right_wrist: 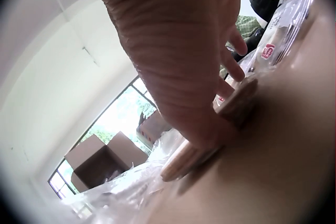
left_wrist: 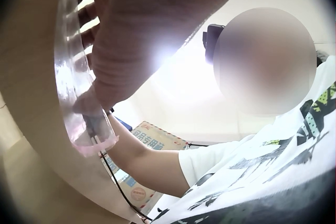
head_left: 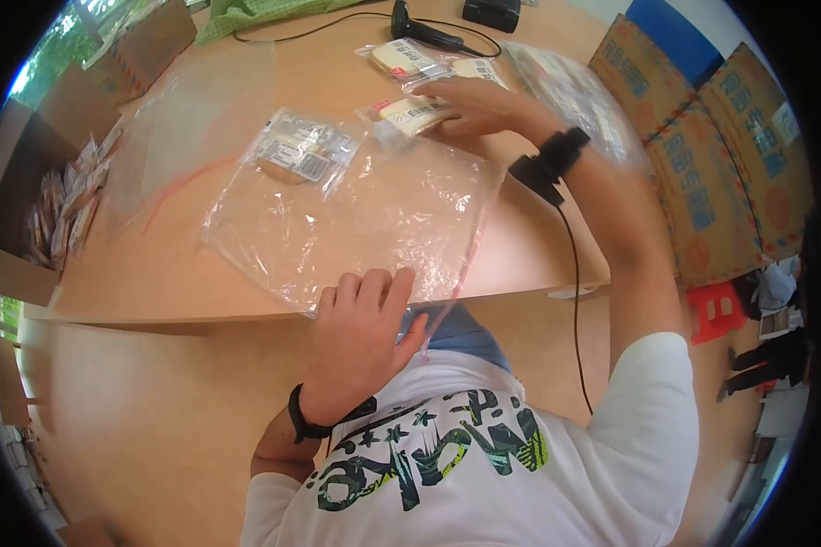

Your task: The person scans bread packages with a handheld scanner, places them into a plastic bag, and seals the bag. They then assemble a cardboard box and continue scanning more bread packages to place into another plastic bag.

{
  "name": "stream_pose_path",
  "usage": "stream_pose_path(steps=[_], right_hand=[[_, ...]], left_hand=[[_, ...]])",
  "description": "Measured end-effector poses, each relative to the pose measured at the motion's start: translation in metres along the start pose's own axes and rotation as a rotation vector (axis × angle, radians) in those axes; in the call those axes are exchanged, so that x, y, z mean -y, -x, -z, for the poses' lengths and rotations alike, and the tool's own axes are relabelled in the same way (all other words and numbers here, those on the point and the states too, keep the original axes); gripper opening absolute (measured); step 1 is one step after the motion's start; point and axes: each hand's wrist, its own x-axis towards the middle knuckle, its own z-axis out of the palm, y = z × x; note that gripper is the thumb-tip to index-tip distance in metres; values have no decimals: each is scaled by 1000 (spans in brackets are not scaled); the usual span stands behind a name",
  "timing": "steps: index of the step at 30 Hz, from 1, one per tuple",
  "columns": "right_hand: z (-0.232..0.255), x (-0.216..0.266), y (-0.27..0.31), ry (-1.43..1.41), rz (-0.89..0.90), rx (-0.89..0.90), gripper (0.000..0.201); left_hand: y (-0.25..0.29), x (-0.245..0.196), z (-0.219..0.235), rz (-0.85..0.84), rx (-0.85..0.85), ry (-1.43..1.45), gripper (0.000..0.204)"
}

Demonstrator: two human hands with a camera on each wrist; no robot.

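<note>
While the left hand [head_left: 360, 319] rests on the near edge of the clear bag [head_left: 365, 219], its fingers loosely bent and spread, the right hand [head_left: 483, 108] grips a packet [head_left: 412, 116] just beyond the bag, thumb on one side and fingers curled over the other. The bag lies flat on the bench [head_left: 178, 283], with a labelled pack [head_left: 294, 155] at its far left corner. Well beyond the bag is a scanner [head_left: 426, 33]; cartons [head_left: 686, 182] stand to its right.

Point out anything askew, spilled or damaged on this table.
The large clear bag lies crooked and wrinkled, one corner past the front edge of the table. No spill or damage shows.
</note>
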Motion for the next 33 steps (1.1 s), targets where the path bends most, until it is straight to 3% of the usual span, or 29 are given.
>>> stream_pose_path(steps=[3,6,8,10,13,16,17,20,23,26,33], right_hand=[[13,28,23,-183,-259,-30,42],[4,12,54,-195,-315,-219,36],[17,22,75,-386,-458,-386,33],[32,35,93,-743,-528,-644,28],[62,61,128,-1334,-383,-720,25],[51,65,170,-1204,-138,-513,23],[65,88,174,-886,-14,-430,27],[67,135,172,-501,51,-223,37],[41,143,171,-338,111,-355,45],[35,149,167,-201,132,-563,38],[13,155,152,160,205,-645,24]], left_hand=[[4,3,-8,-16,-99,22,36],[6,6,-11,-13,-160,47,21],[6,8,-12,-7,-208,91,15],[4,7,-12,17,-276,141,13],[0,4,-12,47,-376,226,12],[-4,3,-10,67,-442,242,12],[-5,3,-10,53,-454,255,11],[-9,-2,-9,105,-468,360,9],[-8,1,-15,114,-497,397,11],[-7,1,-15,104,-505,356,9],[-3,1,-9,69,-545,313,7]])
